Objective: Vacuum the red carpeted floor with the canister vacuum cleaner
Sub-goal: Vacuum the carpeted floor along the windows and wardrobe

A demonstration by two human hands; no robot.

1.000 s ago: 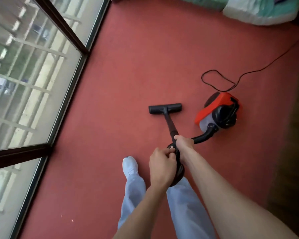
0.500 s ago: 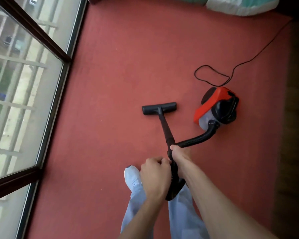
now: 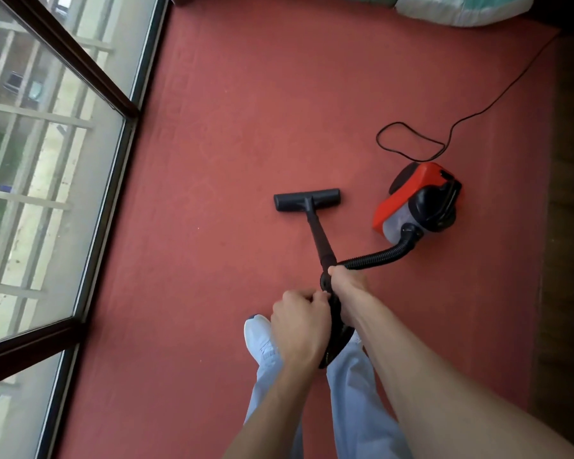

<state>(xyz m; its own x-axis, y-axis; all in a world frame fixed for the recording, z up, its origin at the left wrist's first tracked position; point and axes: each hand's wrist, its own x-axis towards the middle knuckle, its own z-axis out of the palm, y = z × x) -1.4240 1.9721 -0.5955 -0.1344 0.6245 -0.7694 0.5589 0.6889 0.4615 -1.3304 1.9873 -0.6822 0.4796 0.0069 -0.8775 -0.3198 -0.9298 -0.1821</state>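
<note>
Both hands are closed around the black plastic vacuum wand point(image 3: 318, 236). The right hand point(image 3: 348, 286) grips it at the upper joint, where the black ribbed hose point(image 3: 378, 258) comes in, and the left hand point(image 3: 299, 326) sits just behind and beside it, fingers curled onto the wand's curved black handle point(image 3: 337, 326). The two hands are nearly touching.

Ahead of the right hand the wand slopes down to the black T-shaped floor head point(image 3: 307, 200), which lies flat on the red carpeted floor point(image 3: 246, 111). Out to the right of the hands, and a little ahead, the red and black canister vacuum cleaner point(image 3: 415, 200) rests on the carpet, and the hose curves from its front back to the right hand. Beyond the canister a thin black power cord point(image 3: 411, 140) makes a loop on the carpet and trails off to the far right.

Under the left hand is a white shoe point(image 3: 259, 336), with pale blue trouser legs point(image 3: 355, 409) beneath both forearms. Well to the left of the hands a dark-framed glass window wall point(image 3: 47, 193) edges the carpet. Far ahead, white and green bedding point(image 3: 461, 9) lies at the carpet's end.
</note>
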